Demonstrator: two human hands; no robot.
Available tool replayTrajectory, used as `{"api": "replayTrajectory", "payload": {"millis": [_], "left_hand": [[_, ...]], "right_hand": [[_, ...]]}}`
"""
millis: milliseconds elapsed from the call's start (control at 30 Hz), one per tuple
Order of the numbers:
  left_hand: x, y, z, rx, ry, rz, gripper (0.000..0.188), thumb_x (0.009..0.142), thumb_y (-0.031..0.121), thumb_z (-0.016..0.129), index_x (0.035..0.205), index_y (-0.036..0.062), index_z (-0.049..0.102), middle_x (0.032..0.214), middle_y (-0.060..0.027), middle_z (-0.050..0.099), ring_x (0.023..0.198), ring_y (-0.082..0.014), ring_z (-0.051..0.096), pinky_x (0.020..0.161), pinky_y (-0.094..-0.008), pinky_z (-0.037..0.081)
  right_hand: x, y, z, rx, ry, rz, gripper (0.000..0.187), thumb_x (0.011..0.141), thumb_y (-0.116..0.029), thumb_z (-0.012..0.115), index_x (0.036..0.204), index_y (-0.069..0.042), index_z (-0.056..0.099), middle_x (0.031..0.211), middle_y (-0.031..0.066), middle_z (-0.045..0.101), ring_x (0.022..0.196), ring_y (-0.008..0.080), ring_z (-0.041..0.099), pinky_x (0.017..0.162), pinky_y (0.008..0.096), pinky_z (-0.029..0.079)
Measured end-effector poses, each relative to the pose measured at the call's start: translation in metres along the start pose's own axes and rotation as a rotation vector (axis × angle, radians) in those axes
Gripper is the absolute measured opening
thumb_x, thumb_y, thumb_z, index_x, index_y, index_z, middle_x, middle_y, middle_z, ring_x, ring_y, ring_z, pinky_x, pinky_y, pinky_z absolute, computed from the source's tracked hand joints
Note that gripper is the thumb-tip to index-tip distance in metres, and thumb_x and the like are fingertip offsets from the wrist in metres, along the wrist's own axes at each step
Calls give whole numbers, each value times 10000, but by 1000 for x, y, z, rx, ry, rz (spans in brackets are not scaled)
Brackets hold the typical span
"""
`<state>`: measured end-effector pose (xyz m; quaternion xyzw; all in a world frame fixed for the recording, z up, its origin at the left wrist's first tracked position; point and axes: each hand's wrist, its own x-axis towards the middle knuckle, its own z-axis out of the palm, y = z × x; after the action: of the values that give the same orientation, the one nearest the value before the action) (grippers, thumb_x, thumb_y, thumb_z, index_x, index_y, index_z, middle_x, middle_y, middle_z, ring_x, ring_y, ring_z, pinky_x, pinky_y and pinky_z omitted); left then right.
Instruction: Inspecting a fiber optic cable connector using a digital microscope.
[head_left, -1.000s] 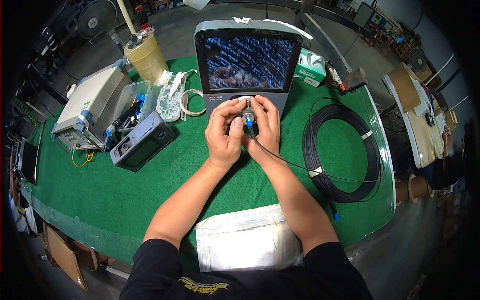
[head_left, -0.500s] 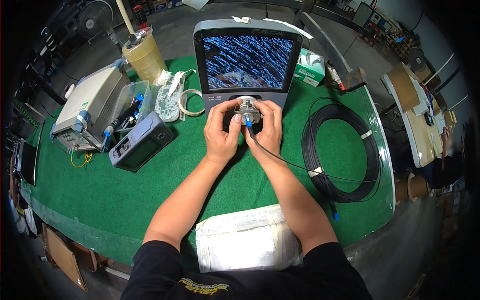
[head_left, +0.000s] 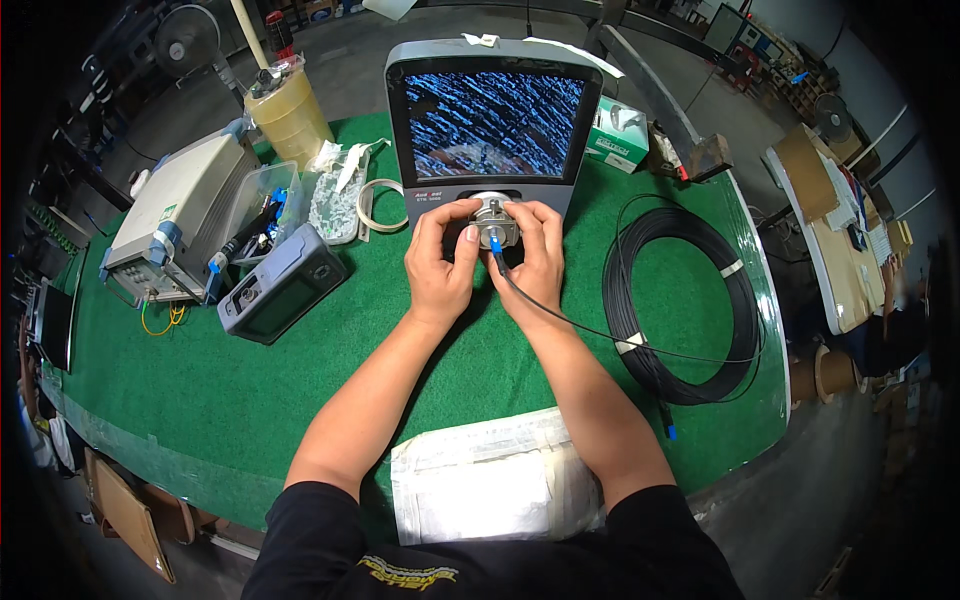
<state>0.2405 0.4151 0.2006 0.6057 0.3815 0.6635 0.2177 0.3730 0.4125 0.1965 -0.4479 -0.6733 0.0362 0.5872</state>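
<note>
Fingers of the right hand [head_left: 532, 262] have slid back and outward compared with one second ago, so more of the round metal holder [head_left: 490, 230] is now uncovered, and the streaks on the screen [head_left: 495, 125] look thinner and clearer than in that frame. Both hands are curled around the holder, which sits between them at the foot of the grey housing [head_left: 550, 195]. The left hand [head_left: 438, 268] keeps bent fingers on its left side, with the thumb at its front; the right fingers bend along its right side, but how firmly they press one cannot tell. From the front of the holder comes a blue connector [head_left: 496, 246], its long axis pointing away from the person and toward the housing. It lies just right of the left thumb tip and just left of the right palm, so neither hand is clearly nearer. From this connector the black cable [head_left: 560, 318] runs back toward the person, bends to the right, passes above the right wrist and reaches the black coil [head_left: 622, 290], which lies flat to the right of the right forearm. Farther left of the left hand, a grey handheld device [head_left: 285, 285] rests on the green mat [head_left: 300, 400], and a silvery pad [head_left: 490, 490] lies near the person, between the forearms.
</note>
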Motion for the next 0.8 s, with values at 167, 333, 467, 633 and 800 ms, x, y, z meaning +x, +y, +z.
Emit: {"api": "replayTrajectory", "payload": {"millis": [167,333,467,633,800], "left_hand": [[0,-2,-1,14,1,36,241,965,114,665,1174,-9,666,1154,-158,714,1042,-287,688,923,-383,541],[1,2,0,99,-17,127,248,945,96,675,1167,-12,665,1169,-160,720,1061,-302,673,931,-392,538],[2,5,-2,126,-34,144,253,935,85,679,1165,-18,658,1193,-158,725,1076,-301,656,933,-392,535],[2,6,-2,134,-44,142,260,927,77,682,1166,-19,651,1209,-161,727,1079,-305,652,935,-395,535],[2,7,-1,148,-50,140,252,924,73,683,1157,-18,651,1211,-162,729,1076,-305,651,934,-393,536]], "right_hand": [[1,0,0,6,-4,-1,633,707,19,821,1290,-106,608,1212,154,557,1086,370,613,900,451,528],[0,6,1,28,25,12,529,734,-40,836,1208,-45,601,1208,183,570,1087,389,619,919,463,529],[1,4,3,29,33,5,535,729,-46,841,1205,-38,597,1208,185,569,1092,394,615,922,463,527],[1,4,3,17,25,29,528,730,-55,842,1194,-34,592,1207,189,568,1097,397,610,924,467,523],[0,4,4,18,28,28,518,735,-59,837,1188,-34,587,1206,189,569,1091,397,610,918,467,523]]}}
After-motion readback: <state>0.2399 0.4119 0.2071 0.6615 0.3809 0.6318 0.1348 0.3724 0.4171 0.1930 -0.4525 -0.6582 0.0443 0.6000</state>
